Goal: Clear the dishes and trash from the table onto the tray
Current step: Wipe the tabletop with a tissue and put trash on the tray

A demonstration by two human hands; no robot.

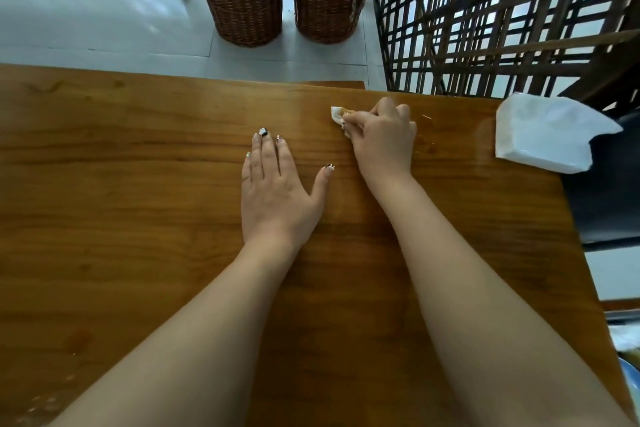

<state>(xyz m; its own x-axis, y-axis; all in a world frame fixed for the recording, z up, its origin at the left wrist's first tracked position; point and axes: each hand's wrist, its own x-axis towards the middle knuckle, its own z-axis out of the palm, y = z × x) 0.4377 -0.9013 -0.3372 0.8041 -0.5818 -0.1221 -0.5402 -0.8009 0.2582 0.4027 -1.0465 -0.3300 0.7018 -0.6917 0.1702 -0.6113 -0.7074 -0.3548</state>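
Table (138, 184) nearly cleared, with no dishes and no tray in view.
Wood takes up most of the view; a white tissue pack (547, 135) sits at the 3 o'clock edge. The left hand (277, 198) lies flat and released at centre. At 1 o'clock the right hand (384, 139) is clenched around a stained crumpled napkin (337, 113), pressed to a wet smear. That napkin seems the last trash left.

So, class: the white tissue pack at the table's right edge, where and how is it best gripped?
Probably across the tissue pack at its two long sides, coming from above. It lies flat, partly overhanging the table edge. The right hand is nearest but holds a crumpled tissue; the left hand is free.
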